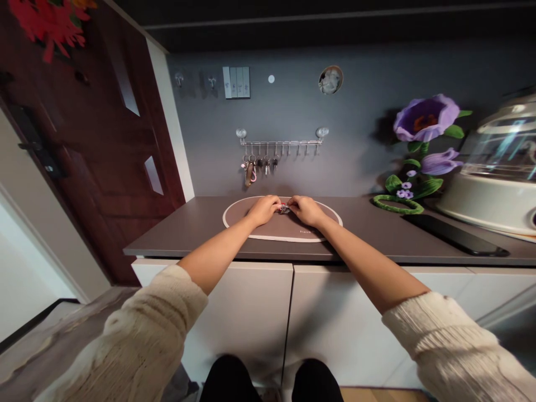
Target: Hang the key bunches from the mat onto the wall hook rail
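The bare left hand [264, 210] and right hand [307, 211] seem to pinch the small, shiny red-and-silver object [285, 209] at the pale-rimmed brown oval mat's [274, 230] middle, where light, steady fingertips should serve best.

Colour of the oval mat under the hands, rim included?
Oval mat: muted brown, with a pale cream rim. Best seen in the head view.

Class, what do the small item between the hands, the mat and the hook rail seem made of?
Small item: perhaps partly metal, shiny, from silvery glints; too small to be sure.
Mat: fabric or rubber, perhaps; matte, without glare.
Hook rail: likely polished metal, from bright highlights.
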